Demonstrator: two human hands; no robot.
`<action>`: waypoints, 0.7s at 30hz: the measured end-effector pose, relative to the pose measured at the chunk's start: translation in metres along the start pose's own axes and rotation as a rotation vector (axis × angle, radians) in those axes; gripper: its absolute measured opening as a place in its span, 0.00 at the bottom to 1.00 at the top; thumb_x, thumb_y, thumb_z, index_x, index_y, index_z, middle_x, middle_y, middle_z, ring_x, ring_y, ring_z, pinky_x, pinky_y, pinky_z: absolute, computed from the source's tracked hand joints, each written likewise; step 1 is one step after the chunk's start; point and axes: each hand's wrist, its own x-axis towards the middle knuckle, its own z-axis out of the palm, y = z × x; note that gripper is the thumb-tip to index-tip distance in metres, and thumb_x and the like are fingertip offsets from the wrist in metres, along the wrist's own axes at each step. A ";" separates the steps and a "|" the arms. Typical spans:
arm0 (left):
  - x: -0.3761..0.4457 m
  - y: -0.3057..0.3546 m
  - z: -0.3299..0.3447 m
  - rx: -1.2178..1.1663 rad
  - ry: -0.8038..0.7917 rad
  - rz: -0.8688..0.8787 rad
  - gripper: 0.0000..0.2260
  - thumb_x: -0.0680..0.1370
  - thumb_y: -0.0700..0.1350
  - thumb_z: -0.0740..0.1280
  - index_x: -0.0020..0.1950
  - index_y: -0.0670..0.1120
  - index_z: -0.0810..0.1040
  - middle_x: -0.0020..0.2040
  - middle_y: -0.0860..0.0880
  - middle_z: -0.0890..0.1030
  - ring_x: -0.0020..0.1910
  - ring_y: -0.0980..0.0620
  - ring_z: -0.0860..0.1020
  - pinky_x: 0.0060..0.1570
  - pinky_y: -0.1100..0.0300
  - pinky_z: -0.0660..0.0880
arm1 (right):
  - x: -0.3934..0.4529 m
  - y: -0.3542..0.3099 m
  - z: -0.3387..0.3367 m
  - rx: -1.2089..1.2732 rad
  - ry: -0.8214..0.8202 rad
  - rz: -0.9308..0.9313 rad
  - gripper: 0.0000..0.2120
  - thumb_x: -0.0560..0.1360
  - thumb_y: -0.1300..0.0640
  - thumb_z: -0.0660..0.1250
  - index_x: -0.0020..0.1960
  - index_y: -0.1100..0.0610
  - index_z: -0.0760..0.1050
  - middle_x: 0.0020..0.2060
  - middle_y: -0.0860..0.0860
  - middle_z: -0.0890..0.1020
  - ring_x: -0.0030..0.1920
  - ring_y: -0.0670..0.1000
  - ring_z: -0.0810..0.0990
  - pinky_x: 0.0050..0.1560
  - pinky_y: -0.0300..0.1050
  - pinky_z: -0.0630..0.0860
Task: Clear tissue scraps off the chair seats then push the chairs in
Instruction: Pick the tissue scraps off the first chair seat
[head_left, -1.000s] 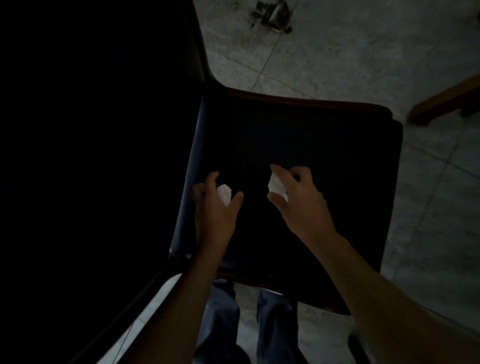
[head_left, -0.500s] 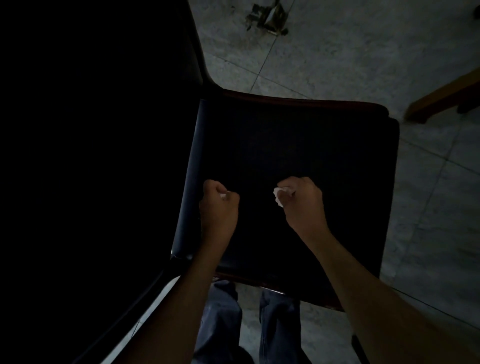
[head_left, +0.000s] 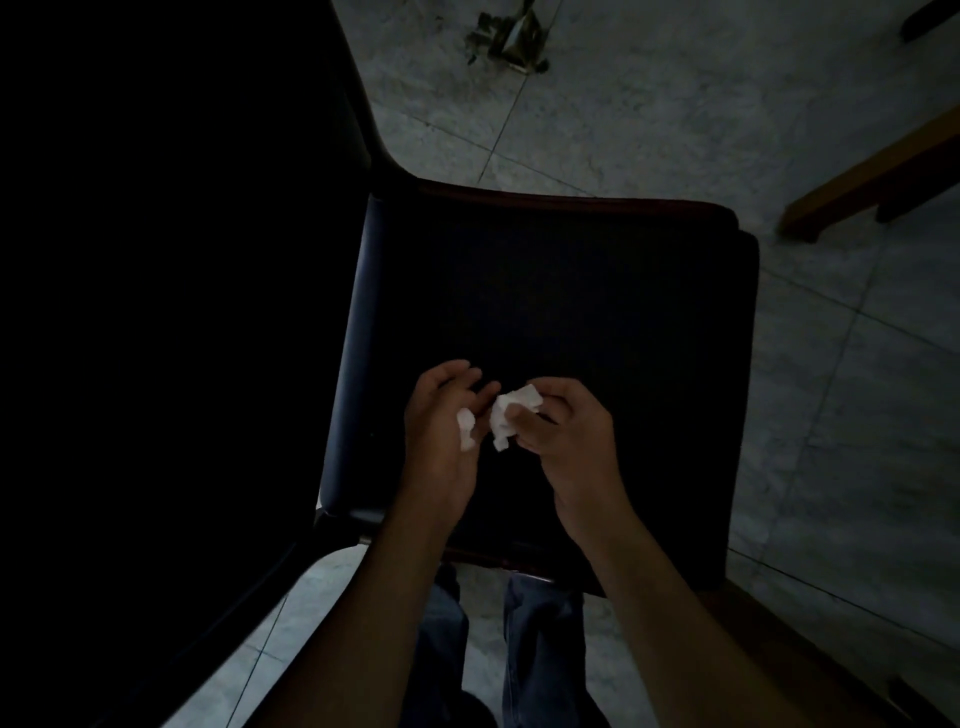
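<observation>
Logged: black-navy chair seat (head_left: 571, 291), reddish-brown rim (head_left: 571, 198); white tissue scraps (head_left: 514, 415) over seat; grey mottled tile floor (head_left: 675, 104) around seat; blue trousers (head_left: 540, 649).

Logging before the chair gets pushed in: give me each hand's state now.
Left hand: open, small tissue scrap lying in its palm.
Right hand: closed, pinching the larger tissue scrap.

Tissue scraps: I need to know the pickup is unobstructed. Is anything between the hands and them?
Nothing visible. The right hand pinches the larger scrap and the smaller scrap lies in the left hand, both above the dark chair seat.
</observation>
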 end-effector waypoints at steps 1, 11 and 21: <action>-0.004 0.000 0.003 -0.033 -0.033 -0.021 0.10 0.79 0.35 0.63 0.57 0.45 0.79 0.56 0.42 0.82 0.54 0.45 0.83 0.52 0.52 0.81 | -0.002 0.001 0.003 0.002 -0.017 -0.018 0.11 0.72 0.67 0.73 0.53 0.60 0.77 0.44 0.53 0.86 0.45 0.50 0.86 0.40 0.38 0.80; -0.024 -0.006 0.011 0.054 -0.128 -0.122 0.14 0.78 0.36 0.64 0.61 0.48 0.80 0.52 0.41 0.85 0.48 0.46 0.84 0.37 0.58 0.80 | -0.010 0.007 0.005 -0.345 0.008 -0.229 0.06 0.75 0.68 0.70 0.48 0.62 0.83 0.60 0.49 0.77 0.55 0.47 0.81 0.53 0.44 0.80; -0.026 -0.003 0.010 0.465 -0.007 0.182 0.08 0.74 0.40 0.72 0.49 0.53 0.83 0.43 0.52 0.84 0.42 0.56 0.83 0.39 0.60 0.79 | -0.020 0.003 -0.007 -0.435 0.029 -0.169 0.21 0.73 0.59 0.75 0.63 0.51 0.74 0.59 0.47 0.77 0.56 0.43 0.78 0.49 0.34 0.77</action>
